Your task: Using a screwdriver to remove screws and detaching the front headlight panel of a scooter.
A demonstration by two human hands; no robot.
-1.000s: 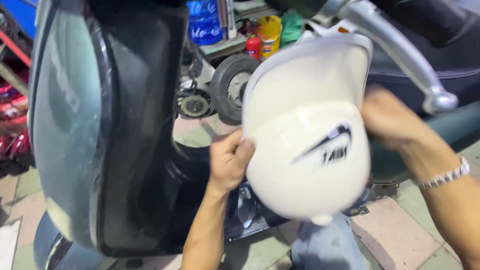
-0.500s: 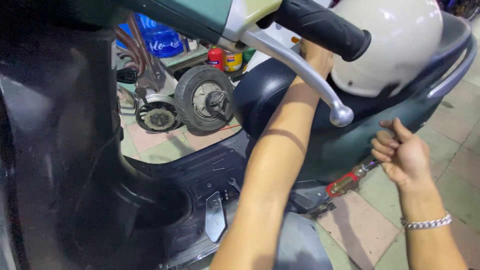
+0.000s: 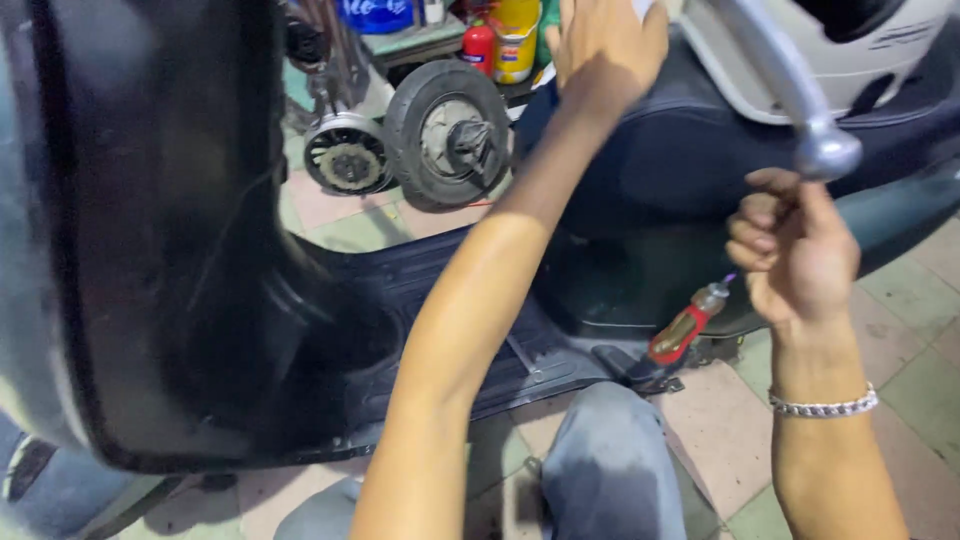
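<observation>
1. Since the earlier frame the view is dropping lower and closer: the white helmet (image 3: 850,60) is sliding to the top right corner, the wheel (image 3: 447,133) is sitting more central, and the right hand is rising nearer the lever tip
2. Far left: the scooter's dark front panel (image 3: 150,230) is filling the frame, standing close to the camera, so it is blocking whatever lies behind it
3. Left of centre, on the tiled floor: a round finned engine part (image 3: 345,158) is leaning just beside the loose wheel, both parked clear of the footboard (image 3: 500,330), likely stripped-off parts
4. Centre: the left hand (image 3: 605,45) is reaching across the footboard to the front of the dark seat (image 3: 680,150), fingers spread and flat, holding nothing; it looks to be bracing there
5. Right of centre: a red-handled screwdriver (image 3: 685,328) is lying at the footboard edge below the seat, untouched, near both hands for easy pickup
6. Right: the right hand (image 3: 795,255) is hanging loosely curled just under the silver brake lever (image 3: 800,110), apart from it, gripping nothing I can see; a metal bracelet (image 3: 825,405) is sitting on the wrist
7. Top right: the helmet is resting on the seat, out of the work area
</observation>
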